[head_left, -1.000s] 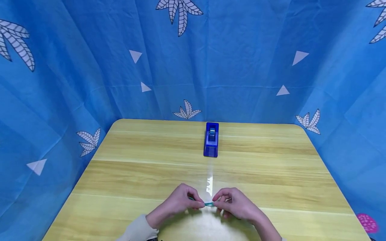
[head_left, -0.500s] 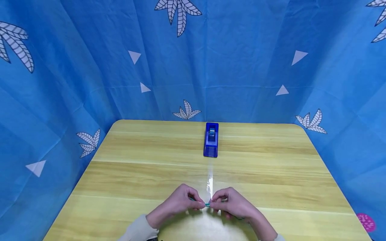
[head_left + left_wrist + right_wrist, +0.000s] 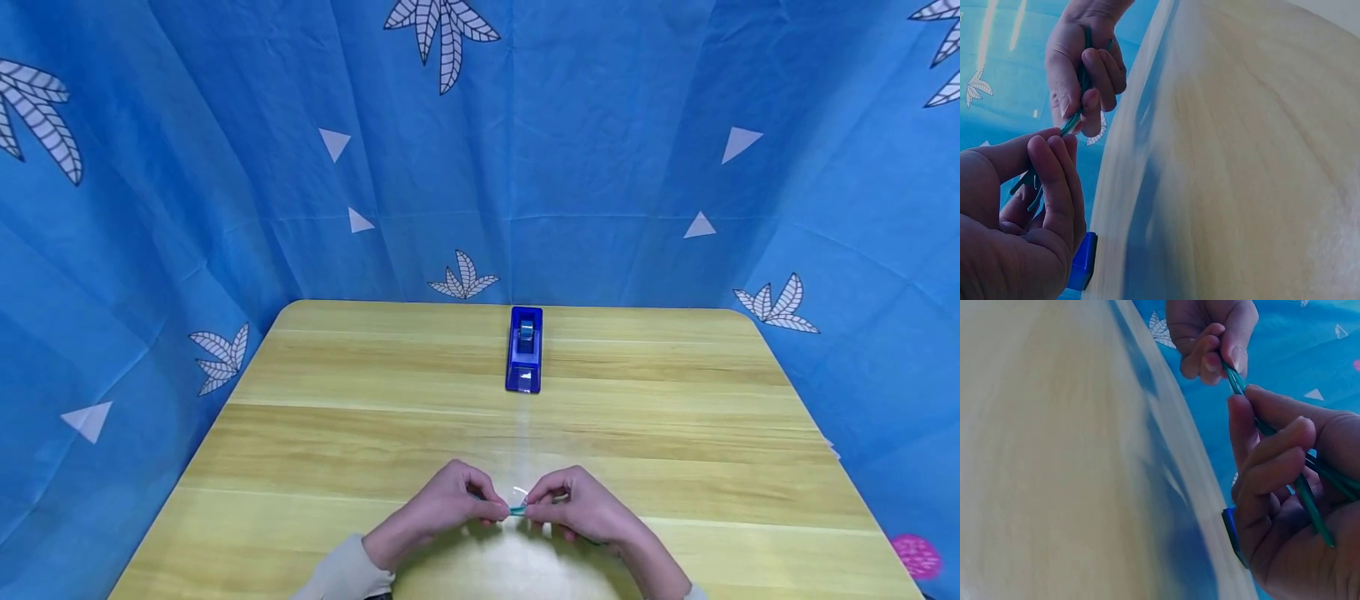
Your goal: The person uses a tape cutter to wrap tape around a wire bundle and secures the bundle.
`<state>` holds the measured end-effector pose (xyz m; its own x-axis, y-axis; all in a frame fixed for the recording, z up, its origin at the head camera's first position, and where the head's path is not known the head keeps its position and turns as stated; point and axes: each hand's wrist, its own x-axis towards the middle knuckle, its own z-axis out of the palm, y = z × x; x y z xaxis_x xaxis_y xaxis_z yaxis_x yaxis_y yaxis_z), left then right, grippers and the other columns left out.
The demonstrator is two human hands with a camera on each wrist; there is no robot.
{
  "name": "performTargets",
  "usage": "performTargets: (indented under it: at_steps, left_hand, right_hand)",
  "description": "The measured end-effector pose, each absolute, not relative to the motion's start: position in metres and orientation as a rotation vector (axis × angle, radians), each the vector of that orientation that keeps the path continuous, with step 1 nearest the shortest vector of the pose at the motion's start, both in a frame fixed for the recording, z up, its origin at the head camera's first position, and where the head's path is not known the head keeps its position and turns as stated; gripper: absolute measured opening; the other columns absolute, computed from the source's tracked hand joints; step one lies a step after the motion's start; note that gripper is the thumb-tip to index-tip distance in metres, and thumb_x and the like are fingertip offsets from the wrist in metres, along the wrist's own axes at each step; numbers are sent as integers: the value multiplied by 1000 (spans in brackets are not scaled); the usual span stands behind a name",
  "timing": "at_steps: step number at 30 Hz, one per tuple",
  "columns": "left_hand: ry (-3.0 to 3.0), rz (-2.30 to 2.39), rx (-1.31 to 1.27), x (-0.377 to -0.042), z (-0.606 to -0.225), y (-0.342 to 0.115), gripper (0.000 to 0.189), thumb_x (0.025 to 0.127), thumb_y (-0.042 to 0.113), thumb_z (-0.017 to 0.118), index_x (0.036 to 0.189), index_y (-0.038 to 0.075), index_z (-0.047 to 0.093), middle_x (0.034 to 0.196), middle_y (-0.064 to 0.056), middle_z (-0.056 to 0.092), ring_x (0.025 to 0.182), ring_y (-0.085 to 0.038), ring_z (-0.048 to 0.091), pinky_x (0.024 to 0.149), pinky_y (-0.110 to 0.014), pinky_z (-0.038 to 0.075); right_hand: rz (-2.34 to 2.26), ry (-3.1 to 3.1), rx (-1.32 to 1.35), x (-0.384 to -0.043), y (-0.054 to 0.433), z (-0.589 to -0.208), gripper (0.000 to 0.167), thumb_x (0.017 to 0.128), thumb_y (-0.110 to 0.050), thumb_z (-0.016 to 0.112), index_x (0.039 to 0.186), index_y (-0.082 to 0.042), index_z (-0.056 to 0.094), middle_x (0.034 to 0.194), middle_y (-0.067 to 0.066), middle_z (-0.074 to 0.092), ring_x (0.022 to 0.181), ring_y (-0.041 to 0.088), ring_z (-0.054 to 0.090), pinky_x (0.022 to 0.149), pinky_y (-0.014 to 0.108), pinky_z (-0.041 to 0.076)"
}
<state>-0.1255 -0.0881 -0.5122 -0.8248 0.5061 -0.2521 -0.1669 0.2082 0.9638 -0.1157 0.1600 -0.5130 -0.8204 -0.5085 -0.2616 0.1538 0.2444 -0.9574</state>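
Between both hands runs a bundle of thin green strands point(image 3: 517, 511), like cords or wires. My left hand point(image 3: 459, 493) pinches one part of it between thumb and fingers. In the left wrist view, short loose ends of the green strands point(image 3: 1035, 204) hang below those fingers. Close on the other side, my right hand point(image 3: 581, 502) pinches the bundle with thumb and forefinger. The right wrist view shows longer green strands point(image 3: 1313, 514) passing through that palm, their ends loose. Only a short length of green shows between the two sets of fingertips.
A blue tape dispenser point(image 3: 524, 350) stands at the back middle of the wooden table point(image 3: 360, 367). From its front a faint pale strip point(image 3: 522, 433) runs to the hands. A blue patterned curtain point(image 3: 600, 150) encloses the table's back and sides.
My right hand has come slightly left toward the left hand, which keeps its place. The bright shine on the pale strip has shrunk to a small spot by the fingers.
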Motion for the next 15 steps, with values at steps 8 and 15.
performTargets:
  at_steps: [8,15]
  left_hand:
    - [1983,1675,307,-126,-512,-89,14,82,6,84,84,-6,76,71,0,72,67,-12,63,61,-19,47]
    - [1985,1670,329,-127,-513,-89,14,83,6,85,83,-5,76,71,0,72,66,-12,63,61,-19,47]
  right_hand:
    - [-1612,2106,-295,-109,171,-509,18,93,-16,77,107,-5,80,92,15,76,50,5,50,44,16,39]
    - [-1634,2152,-290,-108,171,-510,16,93,-15,76,104,-4,80,91,16,76,53,6,50,46,17,39]
